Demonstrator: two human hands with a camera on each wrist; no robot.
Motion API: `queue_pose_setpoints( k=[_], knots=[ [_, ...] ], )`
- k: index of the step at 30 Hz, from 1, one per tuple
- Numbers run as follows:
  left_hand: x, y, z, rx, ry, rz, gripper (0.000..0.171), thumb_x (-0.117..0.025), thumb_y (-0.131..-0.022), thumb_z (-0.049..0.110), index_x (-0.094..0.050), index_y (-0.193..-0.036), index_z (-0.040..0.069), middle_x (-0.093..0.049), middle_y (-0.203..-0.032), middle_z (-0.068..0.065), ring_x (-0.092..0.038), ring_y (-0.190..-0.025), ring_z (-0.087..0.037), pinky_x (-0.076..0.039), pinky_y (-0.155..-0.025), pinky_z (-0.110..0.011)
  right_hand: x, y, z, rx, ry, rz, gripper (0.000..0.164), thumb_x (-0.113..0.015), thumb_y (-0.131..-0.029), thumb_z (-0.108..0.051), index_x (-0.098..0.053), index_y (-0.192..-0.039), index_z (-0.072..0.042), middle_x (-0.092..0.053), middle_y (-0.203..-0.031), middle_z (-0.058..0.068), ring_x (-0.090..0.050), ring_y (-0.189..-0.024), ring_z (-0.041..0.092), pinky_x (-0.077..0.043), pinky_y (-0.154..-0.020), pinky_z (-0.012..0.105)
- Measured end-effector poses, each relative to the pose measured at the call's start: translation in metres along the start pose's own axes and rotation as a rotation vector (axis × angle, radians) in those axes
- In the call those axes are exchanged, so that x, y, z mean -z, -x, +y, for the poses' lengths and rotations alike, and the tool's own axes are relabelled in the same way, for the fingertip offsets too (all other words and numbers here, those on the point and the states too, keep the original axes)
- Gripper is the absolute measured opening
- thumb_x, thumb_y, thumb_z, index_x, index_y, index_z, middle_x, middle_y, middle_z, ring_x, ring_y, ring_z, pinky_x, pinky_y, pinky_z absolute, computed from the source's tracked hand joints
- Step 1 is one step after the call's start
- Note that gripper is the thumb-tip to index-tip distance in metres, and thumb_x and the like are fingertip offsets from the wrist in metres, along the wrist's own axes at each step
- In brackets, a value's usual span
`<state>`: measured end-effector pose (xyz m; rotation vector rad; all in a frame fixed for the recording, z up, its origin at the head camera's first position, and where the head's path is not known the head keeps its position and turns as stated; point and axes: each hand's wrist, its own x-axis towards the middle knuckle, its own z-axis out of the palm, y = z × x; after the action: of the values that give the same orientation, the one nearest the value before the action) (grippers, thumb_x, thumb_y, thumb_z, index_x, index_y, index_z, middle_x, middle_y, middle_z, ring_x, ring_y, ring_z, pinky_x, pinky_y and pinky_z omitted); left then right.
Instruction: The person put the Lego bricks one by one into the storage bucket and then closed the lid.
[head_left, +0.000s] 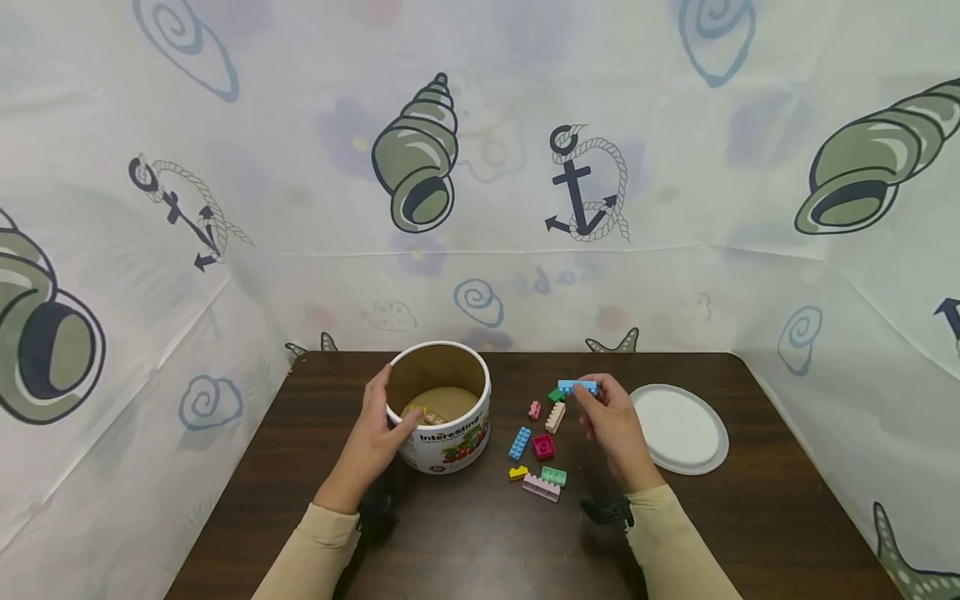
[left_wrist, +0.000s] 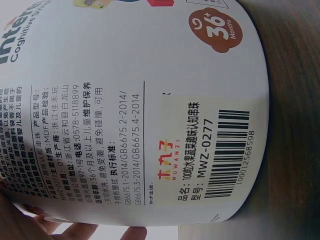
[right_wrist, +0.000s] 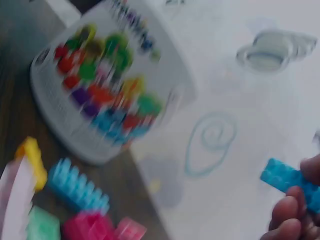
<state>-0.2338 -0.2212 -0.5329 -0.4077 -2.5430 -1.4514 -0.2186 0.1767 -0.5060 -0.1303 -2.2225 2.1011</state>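
Observation:
My left hand [head_left: 377, 437] grips a round white printed tub [head_left: 450, 446], fingers along its left side and thumb at the front of the rim. A yellow piece and a tan one lie inside the tub. In the left wrist view the label side of the tub [left_wrist: 165, 65] fills most of the picture, fingertips under its edge. My right hand [head_left: 617, 427] pinches a light blue toy building brick [head_left: 577, 387] between thumb and fingers, above the loose bricks. That blue brick [right_wrist: 282, 175] also shows at the right edge of the right wrist view.
Several loose bricks lie between tub and right hand: a blue brick [head_left: 519, 443], a magenta brick [head_left: 543, 447], a cream brick [head_left: 555, 417], a pale pink brick [head_left: 542, 488] and others. A white lid [head_left: 678, 429] lies at the right on the dark table [head_left: 465, 550]. A patterned cloth [head_left: 510, 217] hangs behind.

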Motion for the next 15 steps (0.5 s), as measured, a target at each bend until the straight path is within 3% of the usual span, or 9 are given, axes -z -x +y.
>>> queue_pose_setpoints(
  k=[8, 12, 15],
  knots=[
    [0.0, 0.0, 0.0, -0.003, -0.011, 0.008, 0.101, -0.076, -0.102, 0.039, -0.01, -0.176, 0.013, -0.019, -0.177, -0.019, -0.034, -0.159, -0.046, -0.033, -0.125, -0.07, -0.032, 0.009, -0.06, 0.219, 0.022, -0.048, 0.026, -0.068, -0.11, -0.029, -0.066, -0.132, -0.015, -0.053, -0.093, 0.006, -0.048, -0.066, 0.015, -0.045, -0.055, 0.027],
    [0.0, 0.0, 0.0, -0.001, -0.021, 0.008, 0.101, -0.076, -0.103, 0.039, -0.01, -0.176, 0.016, -0.019, -0.177, -0.019, -0.033, -0.16, -0.045, -0.033, -0.126, -0.07, -0.053, 0.007, -0.08, 0.238, 0.022, -0.119, 0.029, -0.069, -0.109, -0.023, -0.062, -0.136, -0.015, -0.053, -0.095, 0.007, -0.049, -0.069, 0.018, -0.044, -0.056, 0.025],
    [0.0, -0.001, 0.0, 0.0, -0.019, 0.008, 0.102, -0.075, -0.102, 0.041, -0.01, -0.176, 0.015, -0.018, -0.177, -0.019, -0.033, -0.16, -0.045, -0.032, -0.126, -0.07, -0.07, 0.004, -0.089, 0.195, 0.02, -0.204, 0.034, -0.071, -0.107, -0.021, -0.058, -0.138, -0.015, -0.055, -0.097, 0.007, -0.051, -0.07, 0.022, -0.043, -0.053, 0.026]
  ],
)
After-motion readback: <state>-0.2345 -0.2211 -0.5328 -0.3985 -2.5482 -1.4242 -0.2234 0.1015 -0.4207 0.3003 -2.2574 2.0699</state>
